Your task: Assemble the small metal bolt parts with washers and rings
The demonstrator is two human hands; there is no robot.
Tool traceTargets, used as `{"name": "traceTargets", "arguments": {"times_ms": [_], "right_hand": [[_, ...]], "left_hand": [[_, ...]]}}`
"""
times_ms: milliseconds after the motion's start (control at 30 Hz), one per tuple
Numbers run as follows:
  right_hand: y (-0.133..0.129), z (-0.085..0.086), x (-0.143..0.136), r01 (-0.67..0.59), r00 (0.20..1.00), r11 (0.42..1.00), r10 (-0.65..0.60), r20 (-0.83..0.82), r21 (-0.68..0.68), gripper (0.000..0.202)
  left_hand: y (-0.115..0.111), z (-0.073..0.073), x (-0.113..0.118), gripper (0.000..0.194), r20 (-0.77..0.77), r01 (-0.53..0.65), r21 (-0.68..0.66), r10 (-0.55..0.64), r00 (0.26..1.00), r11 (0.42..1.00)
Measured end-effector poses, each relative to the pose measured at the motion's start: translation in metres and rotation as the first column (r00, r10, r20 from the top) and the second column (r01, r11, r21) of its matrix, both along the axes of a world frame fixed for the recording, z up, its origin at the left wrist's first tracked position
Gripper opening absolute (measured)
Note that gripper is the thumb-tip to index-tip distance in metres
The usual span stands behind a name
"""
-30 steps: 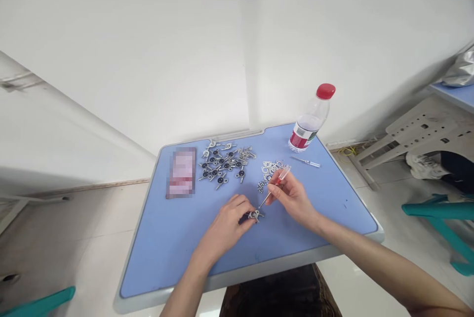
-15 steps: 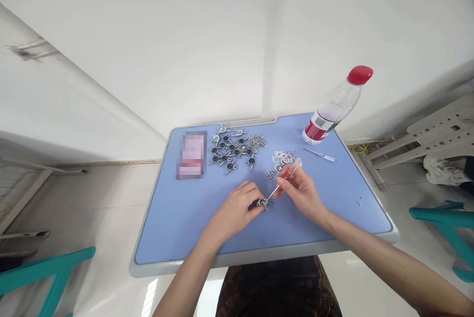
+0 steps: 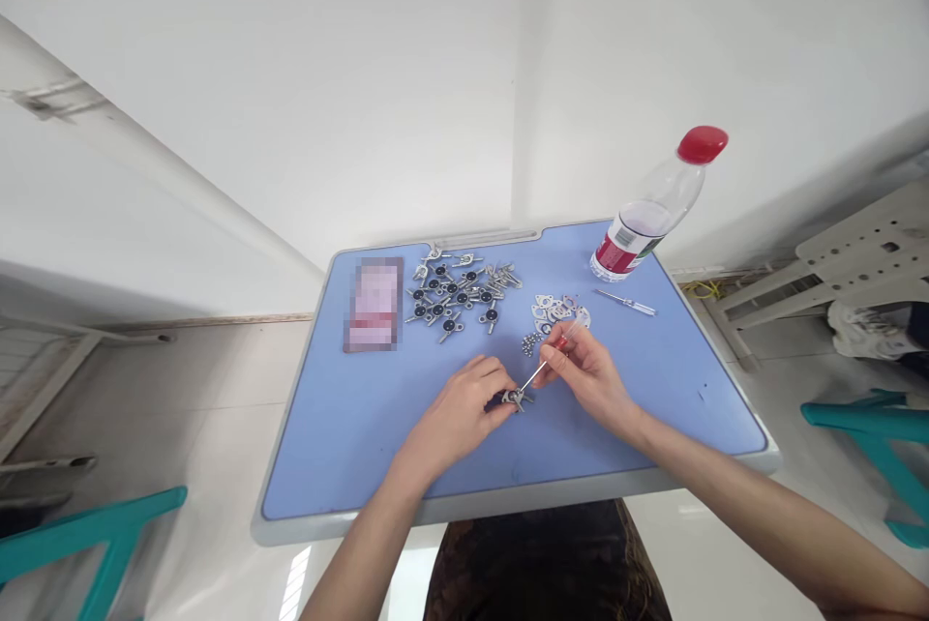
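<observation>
My left hand (image 3: 464,405) pinches a small metal part (image 3: 517,399) low over the blue tabletop; my fingers cover much of it. In my right hand (image 3: 583,371) is a screwdriver (image 3: 538,373) with a clear and red handle, held at a slant. Its tip touches the metal part. Just beyond the right hand lie a cluster of small steel balls (image 3: 531,343) and several flat metal plates (image 3: 550,309). Farther back and left is a heap of metal parts with black round centres (image 3: 452,289).
A phone-like flat object (image 3: 374,304), blurred out, lies at the table's left. A bottle with a red cap (image 3: 630,239) stands at the back right, near a second screwdriver (image 3: 625,302). The blue table (image 3: 348,447) stands against a white wall. Teal stools (image 3: 108,529) flank it.
Both hands keep nearly the same place. The screwdriver's handle seems slightly turned in my right fingers, its tip still on the part. The view has shifted very slightly.
</observation>
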State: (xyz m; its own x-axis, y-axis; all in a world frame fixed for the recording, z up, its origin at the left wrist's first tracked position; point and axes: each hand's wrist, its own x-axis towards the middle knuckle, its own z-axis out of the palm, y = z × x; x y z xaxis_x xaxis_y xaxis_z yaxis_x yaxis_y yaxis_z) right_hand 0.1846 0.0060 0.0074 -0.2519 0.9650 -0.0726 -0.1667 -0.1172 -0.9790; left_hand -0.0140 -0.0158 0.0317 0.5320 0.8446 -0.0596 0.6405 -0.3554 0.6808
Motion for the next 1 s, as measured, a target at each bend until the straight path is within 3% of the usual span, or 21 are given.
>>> {"name": "traceTargets", "arguments": {"times_ms": [1000], "right_hand": [[-0.0008,-0.0015,0.0049,-0.003,0.999,0.999,0.002,0.053,0.033,0.029]], "left_hand": [[-0.0012,-0.0024,-0.0012,0.008,0.025,-0.010,-0.002,0.010,1.000,1.000]]}}
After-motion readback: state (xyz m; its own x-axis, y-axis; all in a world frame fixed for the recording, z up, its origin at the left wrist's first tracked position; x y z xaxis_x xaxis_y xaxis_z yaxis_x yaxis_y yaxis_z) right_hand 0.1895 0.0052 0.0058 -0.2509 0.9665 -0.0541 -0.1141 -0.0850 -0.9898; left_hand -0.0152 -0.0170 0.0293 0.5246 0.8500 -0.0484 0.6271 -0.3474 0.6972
